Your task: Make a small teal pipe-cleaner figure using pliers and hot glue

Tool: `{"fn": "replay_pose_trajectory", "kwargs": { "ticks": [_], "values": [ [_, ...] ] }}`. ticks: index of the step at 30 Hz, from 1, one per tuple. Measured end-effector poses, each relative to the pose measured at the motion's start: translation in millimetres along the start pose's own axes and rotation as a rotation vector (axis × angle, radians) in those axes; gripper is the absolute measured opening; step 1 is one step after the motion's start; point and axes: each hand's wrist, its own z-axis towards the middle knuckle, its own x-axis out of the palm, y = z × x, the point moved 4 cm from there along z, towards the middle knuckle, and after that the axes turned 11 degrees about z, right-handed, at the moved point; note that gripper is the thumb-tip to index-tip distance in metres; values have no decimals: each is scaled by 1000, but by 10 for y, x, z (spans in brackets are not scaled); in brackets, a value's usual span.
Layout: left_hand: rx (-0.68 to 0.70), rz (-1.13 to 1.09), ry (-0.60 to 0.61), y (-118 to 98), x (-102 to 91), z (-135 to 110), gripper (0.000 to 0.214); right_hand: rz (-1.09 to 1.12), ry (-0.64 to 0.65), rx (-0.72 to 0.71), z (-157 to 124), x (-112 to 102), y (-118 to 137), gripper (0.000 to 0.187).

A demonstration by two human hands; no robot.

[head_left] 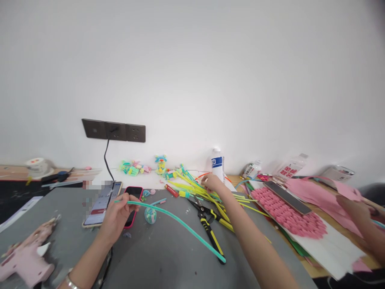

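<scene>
My left hand (117, 214) is closed around one end of a long teal pipe cleaner (180, 224) that bends down to the right over the grey table (156, 257). My right hand (212, 182) reaches forward into a pile of yellow and green pipe cleaners (195, 186) near the wall, fingers curled in a pinch on the strands. Black and yellow pliers (209, 224) lie on the table between my arms.
Two phones (104, 202) lie by my left hand, a pink glue gun (27, 257) at the near left. A white bottle (217, 162) and small craft figures (161, 162) stand by the wall. Another person's hand (356, 208) works at pink sheets and a pink woven piece (288, 214) on the right.
</scene>
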Motion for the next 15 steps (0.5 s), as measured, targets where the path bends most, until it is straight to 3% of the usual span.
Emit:
{"fn": "replay_pose_trajectory", "kwargs": {
  "ticks": [9,15],
  "values": [
    [5,8,-5,16,-19,0,37,-132,-86,-148,189,243,122,29],
    [10,21,-7,2,-15,-9,35,-199,-175,-175,217,211,181,31]
  ]
}}
